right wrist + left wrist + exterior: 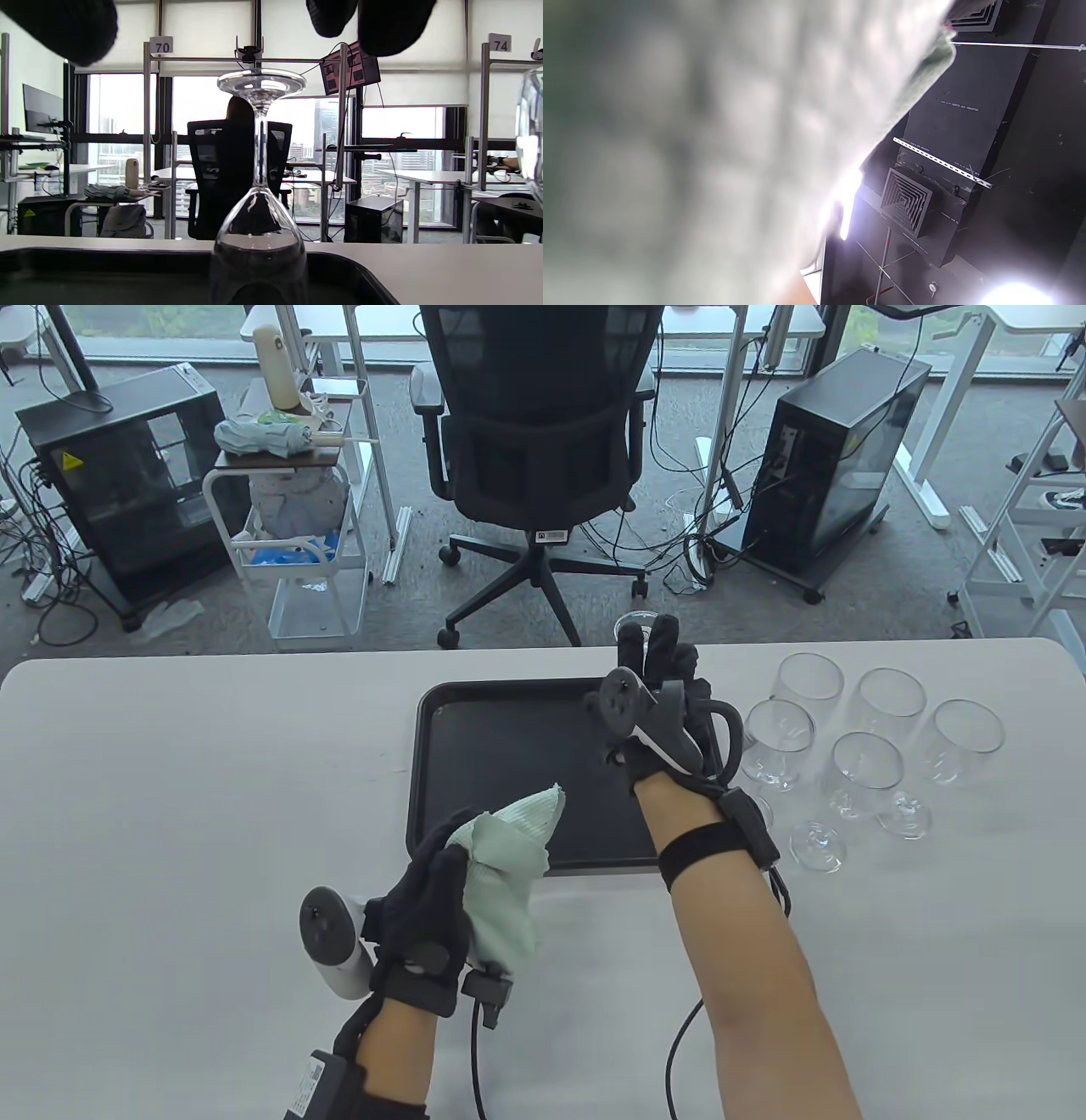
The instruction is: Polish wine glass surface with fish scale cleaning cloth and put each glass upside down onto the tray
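A pale green fish scale cloth [509, 865] is bunched in my left hand [424, 891], which grips it above the table in front of the black tray [492, 780]. In the left wrist view the cloth [712, 148] fills most of the picture, blurred. One wine glass [258, 237] stands upside down in the tray's [127, 254] far right corner, foot up. Only that foot [636, 621] shows in the table view, behind my right hand [657, 661]. My right fingers [382, 21] are spread just above the foot and hold nothing.
Several upright wine glasses [865, 763] stand grouped on the white table right of the tray; one [530, 127] shows at the right wrist view's edge. An office chair [534, 432] stands past the table's far edge.
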### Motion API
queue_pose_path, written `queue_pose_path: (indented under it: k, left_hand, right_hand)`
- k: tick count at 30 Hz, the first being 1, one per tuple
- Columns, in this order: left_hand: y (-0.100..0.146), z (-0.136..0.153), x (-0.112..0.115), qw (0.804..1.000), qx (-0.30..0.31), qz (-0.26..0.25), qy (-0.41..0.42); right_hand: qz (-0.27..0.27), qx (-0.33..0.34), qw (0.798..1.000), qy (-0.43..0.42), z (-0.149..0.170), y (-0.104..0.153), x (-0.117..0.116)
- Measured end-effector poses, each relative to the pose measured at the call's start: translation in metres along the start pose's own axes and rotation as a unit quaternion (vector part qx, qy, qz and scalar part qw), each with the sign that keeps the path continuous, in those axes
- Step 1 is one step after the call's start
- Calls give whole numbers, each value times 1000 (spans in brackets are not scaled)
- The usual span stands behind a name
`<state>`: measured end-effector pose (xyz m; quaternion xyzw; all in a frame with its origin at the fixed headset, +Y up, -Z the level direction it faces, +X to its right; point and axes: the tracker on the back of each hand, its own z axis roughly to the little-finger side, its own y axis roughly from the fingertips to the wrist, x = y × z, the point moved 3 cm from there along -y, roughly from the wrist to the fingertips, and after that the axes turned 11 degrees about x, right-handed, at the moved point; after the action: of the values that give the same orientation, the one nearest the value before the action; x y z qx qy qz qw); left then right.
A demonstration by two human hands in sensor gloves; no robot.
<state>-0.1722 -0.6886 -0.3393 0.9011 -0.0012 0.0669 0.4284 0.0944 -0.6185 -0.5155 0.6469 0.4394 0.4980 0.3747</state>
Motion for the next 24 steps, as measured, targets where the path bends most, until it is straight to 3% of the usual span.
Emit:
queue_pose_path:
  k: [2, 5, 8, 13, 16, 19, 24]
  left_hand:
    - [0, -1, 1, 1000, 1, 1, 4]
    - [-1, -2, 2, 1000, 4, 2, 7]
    - [-1, -1, 2, 1000, 4, 1, 12]
    - [0, -2, 4, 1000, 5, -4, 15]
    - [0, -3, 4, 1000, 6, -4, 18]
    - [0, -3, 5, 1000, 7, -5, 18]
    - [1, -3, 5, 1000, 5, -4, 19]
  right_hand:
    - [21, 24, 997, -75, 1, 21, 12]
    - [23, 55, 976, -208, 10, 66, 18]
    - [-2, 49, 969, -240, 32, 109, 10]
    - [-76, -35, 959, -270, 99, 180, -21]
    - [-116, -137, 950, -256, 153, 225, -35]
    - [-113, -219, 938, -243, 198, 246, -43]
    - [-83, -315, 905, -275, 238, 242, -62]
